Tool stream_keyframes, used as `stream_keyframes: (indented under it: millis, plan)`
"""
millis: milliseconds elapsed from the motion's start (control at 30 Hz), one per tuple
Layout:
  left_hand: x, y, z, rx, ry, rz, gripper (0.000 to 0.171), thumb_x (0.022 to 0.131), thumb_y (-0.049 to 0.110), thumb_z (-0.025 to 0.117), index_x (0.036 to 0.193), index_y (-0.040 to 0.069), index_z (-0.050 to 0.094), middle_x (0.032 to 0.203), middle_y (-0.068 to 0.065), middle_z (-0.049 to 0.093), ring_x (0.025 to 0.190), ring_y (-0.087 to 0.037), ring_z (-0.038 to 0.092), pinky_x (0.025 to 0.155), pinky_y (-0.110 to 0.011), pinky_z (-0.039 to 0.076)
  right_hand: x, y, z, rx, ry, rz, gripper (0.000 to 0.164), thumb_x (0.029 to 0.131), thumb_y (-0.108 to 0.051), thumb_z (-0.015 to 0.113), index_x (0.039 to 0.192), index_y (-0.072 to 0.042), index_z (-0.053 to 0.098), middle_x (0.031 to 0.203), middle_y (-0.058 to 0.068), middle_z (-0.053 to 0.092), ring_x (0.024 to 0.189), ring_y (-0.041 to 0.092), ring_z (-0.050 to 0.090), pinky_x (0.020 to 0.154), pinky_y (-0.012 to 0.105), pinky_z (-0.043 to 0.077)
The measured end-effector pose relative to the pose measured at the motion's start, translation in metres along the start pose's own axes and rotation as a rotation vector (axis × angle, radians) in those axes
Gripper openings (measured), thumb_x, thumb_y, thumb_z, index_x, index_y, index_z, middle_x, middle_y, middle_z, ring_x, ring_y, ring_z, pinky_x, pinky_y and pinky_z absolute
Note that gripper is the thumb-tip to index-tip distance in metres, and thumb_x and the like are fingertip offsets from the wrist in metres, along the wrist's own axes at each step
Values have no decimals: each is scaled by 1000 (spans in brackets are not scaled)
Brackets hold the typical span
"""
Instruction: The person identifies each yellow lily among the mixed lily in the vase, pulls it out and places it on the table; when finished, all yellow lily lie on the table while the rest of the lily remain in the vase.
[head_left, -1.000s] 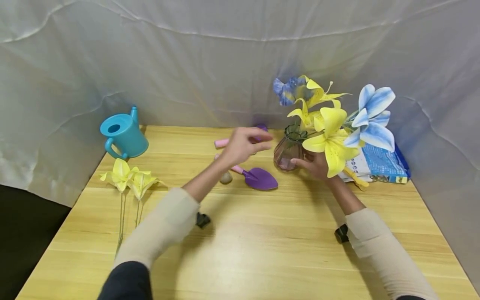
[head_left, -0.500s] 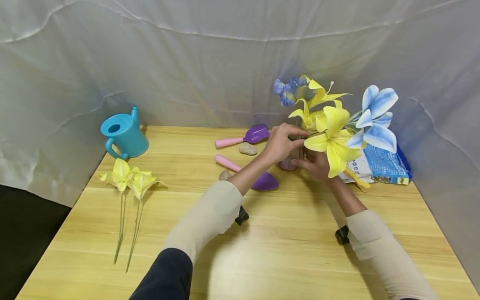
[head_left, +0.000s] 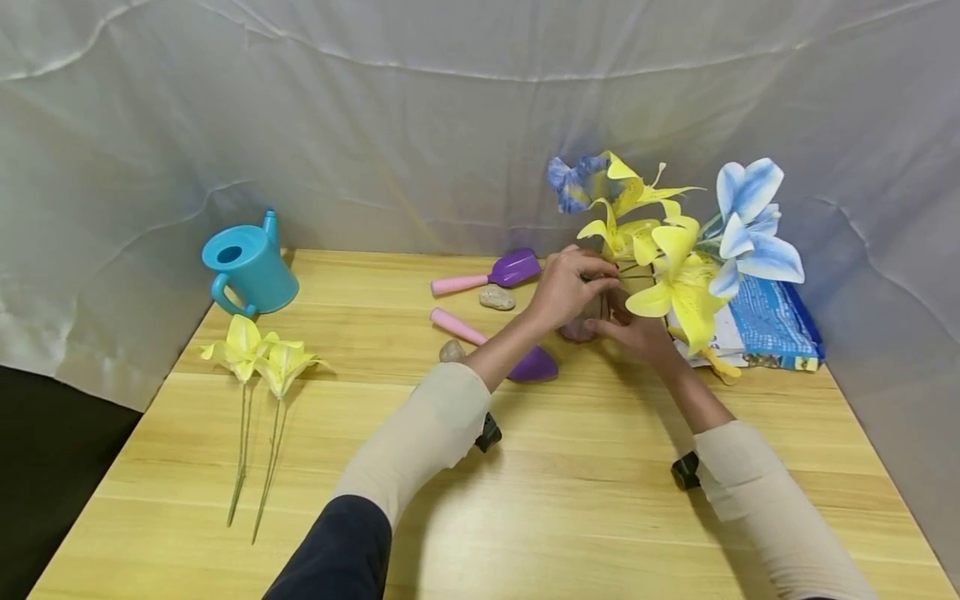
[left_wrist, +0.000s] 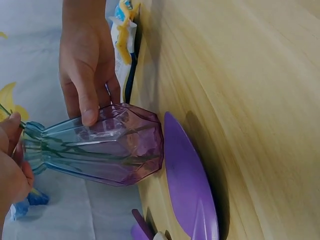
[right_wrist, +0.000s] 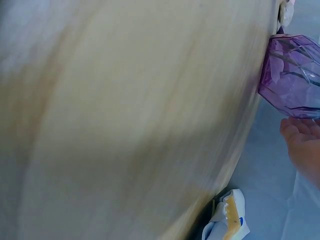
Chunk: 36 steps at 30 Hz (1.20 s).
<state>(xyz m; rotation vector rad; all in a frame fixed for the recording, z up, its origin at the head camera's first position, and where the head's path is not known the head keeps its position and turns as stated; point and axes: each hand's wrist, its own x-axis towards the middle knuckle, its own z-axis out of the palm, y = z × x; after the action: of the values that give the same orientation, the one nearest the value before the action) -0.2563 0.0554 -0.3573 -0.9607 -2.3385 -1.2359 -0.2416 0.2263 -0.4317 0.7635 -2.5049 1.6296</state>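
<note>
At the neck of the glass vase, my left hand pinches a thin green flower stem between thumb and fingers. My right hand holds the vase's side, the thumb laid on the glass and the other fingers partly hidden. The vase shades from teal at its mouth to purple at its base, with several stems inside. Above it spread yellow lilies, a blue-and-white flower and a blue iris. In the right wrist view, fingertips of the right hand touch the purple base.
Two yellow lilies lie at the left, below a blue watering can. Two purple trowels with pink handles and two stones lie left of the vase. A blue-and-white bag and a yellow tool are right.
My left hand has come right to the vase's mouth and pinches a stem there. The front yellow lily and the blue-and-white flower have shifted slightly. The right hand stays on the vase.
</note>
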Motion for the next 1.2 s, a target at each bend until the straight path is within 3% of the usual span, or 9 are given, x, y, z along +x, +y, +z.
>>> stream_keyframes:
  millis: [133,267,400,600,667,767,900,1067,1200]
  plan:
    - [-1,0,-3,-89,-30,-4,9,79,17,66,85,11,69,82,5,64,74,-3,55,65,-14,43,4,2,0,-85,28,-127,60,74,-2,69,128,-5,43,106,13,57,94,22,56,76,32,48]
    - [-1,1,-7,-118,-102,-31,6,81,16,63,85,12,65,82,6,63,74,0,55,66,-13,43,8,0,-1,-116,21,-256,38,71,7,68,105,4,52,55,7,40,47,14,37,45,24,31]
    - [0,0,-10,-130,-165,-30,5,84,15,60,87,12,62,83,6,61,77,0,55,69,-12,42,6,-14,0,-93,-2,-223,33,72,11,65,101,9,49,60,12,42,51,15,39,46,22,31]
    - [0,0,-14,-131,-224,-18,7,85,17,59,90,13,61,88,6,61,84,-1,54,74,-13,42,2,-43,3,-22,-53,-76,48,82,-8,62,120,8,38,108,14,51,96,8,48,81,18,39]
    - [0,0,-16,-145,-243,-20,7,85,19,59,90,14,61,89,7,62,86,0,54,74,-13,42,12,-28,4,199,-150,-203,40,83,-11,60,117,2,42,107,8,50,96,9,48,82,19,38]
    - [0,0,-17,-150,-266,-26,7,85,19,58,90,15,61,91,7,62,88,0,54,77,-14,42,13,-32,4,238,-94,-252,31,78,-3,64,106,-5,51,96,2,53,87,10,50,76,20,40]
    - [2,2,-18,-122,-268,-5,10,86,17,57,92,15,64,92,6,63,87,0,55,76,-14,42,5,-30,4,-30,50,-138,34,73,4,67,103,-4,52,92,6,55,87,13,51,73,20,41]
    - [2,4,-16,-66,-255,111,14,85,13,58,96,12,67,96,2,64,86,-4,57,72,-13,44,0,-31,3,-14,-51,-101,58,78,9,59,131,-3,36,126,13,44,117,19,40,96,29,34]
    - [2,6,-14,-38,-263,156,16,87,14,56,98,9,67,100,-1,64,84,-6,58,69,-13,43,-1,-35,2,-51,-77,-121,54,80,7,58,130,-3,38,121,11,49,110,16,46,89,30,39]
